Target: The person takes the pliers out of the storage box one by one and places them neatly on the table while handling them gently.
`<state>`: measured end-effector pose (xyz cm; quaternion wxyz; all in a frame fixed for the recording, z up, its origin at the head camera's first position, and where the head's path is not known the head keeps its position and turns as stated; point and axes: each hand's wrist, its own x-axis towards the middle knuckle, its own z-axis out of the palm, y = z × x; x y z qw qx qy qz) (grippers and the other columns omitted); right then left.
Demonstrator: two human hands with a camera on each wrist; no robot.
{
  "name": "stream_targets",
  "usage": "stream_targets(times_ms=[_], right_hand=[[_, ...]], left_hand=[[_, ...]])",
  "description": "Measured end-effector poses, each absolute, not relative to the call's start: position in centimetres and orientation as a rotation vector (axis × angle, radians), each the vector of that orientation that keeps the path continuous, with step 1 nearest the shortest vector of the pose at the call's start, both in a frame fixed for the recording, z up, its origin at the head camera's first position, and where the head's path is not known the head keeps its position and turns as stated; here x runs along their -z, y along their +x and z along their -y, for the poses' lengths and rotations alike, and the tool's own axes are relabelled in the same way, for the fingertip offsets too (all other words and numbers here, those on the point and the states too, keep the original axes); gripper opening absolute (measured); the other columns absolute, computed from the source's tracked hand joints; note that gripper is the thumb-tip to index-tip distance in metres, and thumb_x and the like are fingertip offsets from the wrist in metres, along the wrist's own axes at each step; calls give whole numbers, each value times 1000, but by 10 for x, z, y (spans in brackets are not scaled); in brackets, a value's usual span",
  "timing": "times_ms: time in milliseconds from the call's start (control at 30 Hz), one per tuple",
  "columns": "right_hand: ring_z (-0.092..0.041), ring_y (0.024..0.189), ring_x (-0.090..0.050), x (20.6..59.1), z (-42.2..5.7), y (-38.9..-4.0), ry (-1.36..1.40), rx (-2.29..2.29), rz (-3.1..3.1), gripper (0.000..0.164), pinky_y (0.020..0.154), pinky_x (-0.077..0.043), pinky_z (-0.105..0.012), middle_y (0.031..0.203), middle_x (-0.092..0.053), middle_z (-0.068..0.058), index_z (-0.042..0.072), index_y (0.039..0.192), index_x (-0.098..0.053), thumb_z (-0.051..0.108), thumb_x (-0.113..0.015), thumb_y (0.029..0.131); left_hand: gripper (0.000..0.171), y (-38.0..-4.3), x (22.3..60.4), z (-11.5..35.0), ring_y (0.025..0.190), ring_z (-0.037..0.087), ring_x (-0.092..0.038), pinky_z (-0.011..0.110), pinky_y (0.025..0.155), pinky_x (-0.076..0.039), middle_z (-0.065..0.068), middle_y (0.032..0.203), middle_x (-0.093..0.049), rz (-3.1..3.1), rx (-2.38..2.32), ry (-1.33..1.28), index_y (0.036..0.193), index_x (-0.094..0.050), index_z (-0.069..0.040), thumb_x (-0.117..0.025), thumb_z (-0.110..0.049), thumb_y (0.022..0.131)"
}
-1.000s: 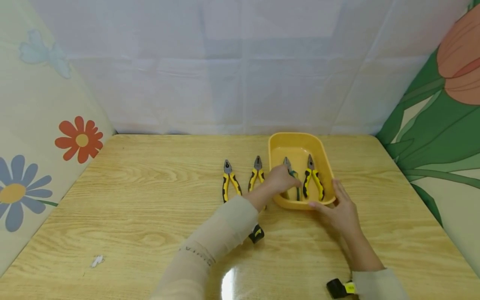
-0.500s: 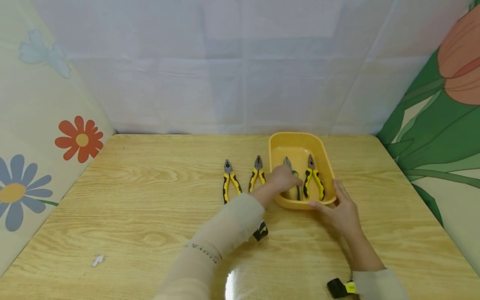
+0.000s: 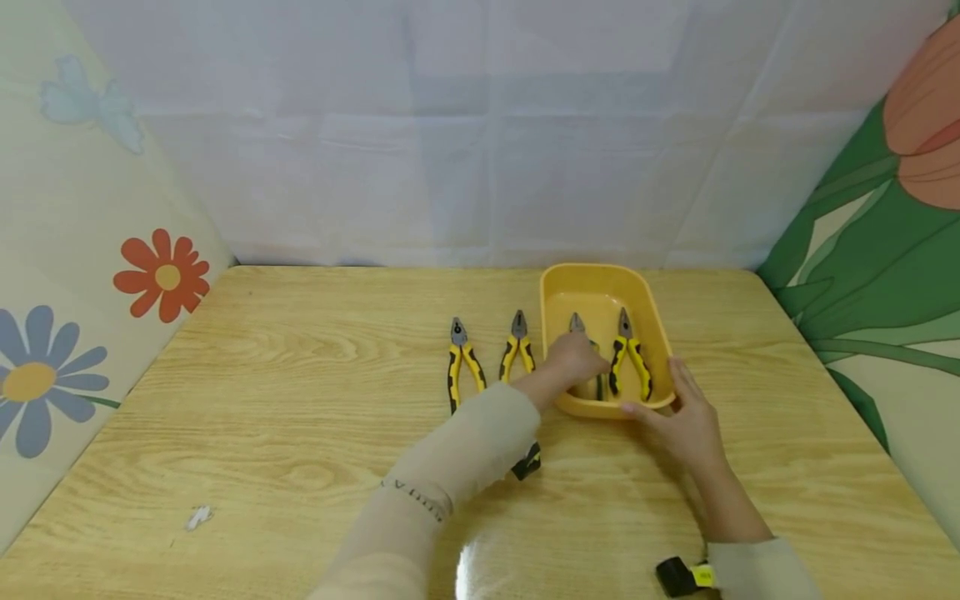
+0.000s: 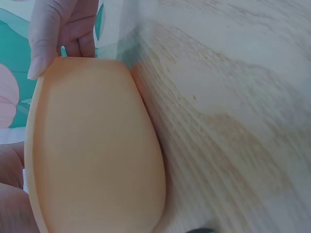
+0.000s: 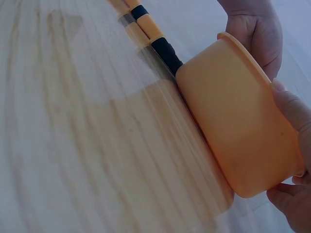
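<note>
My left hand (image 3: 576,360) reaches down into a yellow plastic bin (image 3: 600,283), its fingers gripping pliers (image 3: 576,322) with green handles. The hand covers most of these pliers; their grey head and one handle end show. Beside them in the bin lie yellow-and-black pliers (image 3: 630,358), head toward the back. My right hand (image 3: 686,421) holds the bin's near right corner, thumb (image 5: 290,104) at the rim and fingers around the outer side. From the left wrist, the bin's outer wall (image 4: 97,145) fills much of the view.
Left of the bin, two more yellow-and-black pliers (image 3: 467,358) (image 3: 517,346) lie on the wooden table (image 3: 300,400), partly behind my left sleeve. A small white scrap (image 3: 199,517) is at the front left. White cloth (image 3: 337,167) hangs behind the table.
My left forearm has shifted slightly to the right while the hand stays on the pliers in the bin. The right hand keeps its hold on the corner.
</note>
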<state>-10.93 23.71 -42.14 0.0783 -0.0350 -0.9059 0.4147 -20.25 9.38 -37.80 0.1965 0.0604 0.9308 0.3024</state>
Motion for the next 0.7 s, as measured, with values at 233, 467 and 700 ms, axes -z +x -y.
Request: stream_targets(times_ms=[233, 467, 700], right_hand=[[-37, 125, -8, 421, -237, -109, -105, -1239, 2716, 95, 99, -15, -50, 140, -8, -21, -1, 136, -10, 38, -67, 72], [-38, 125, -8, 421, -237, -108, -101, -1228, 2718, 95, 99, -14, -51, 139, -9, -21, -2, 136, -10, 39, -67, 72], [-38, 125, -8, 421, -237, -109, -98, -1221, 2717, 94, 99, -13, -51, 139, -9, -22, -2, 136, -11, 38, -67, 72]], left_hand=[[26, -202, 383, -97, 62, 12, -49, 21, 52, -43, 2, 80, -56, -2642, -785, 218, 92, -60, -4, -66, -23, 75], [14, -204, 389, -99, 64, 10, -47, 19, 50, -39, 0, 91, -57, -2745, -536, 405, 85, -63, -7, -58, -20, 80], [18, -206, 389, -103, 70, 9, -48, 19, 52, -40, -1, 98, -56, -2819, -263, 483, 93, -64, -11, -51, -22, 85]])
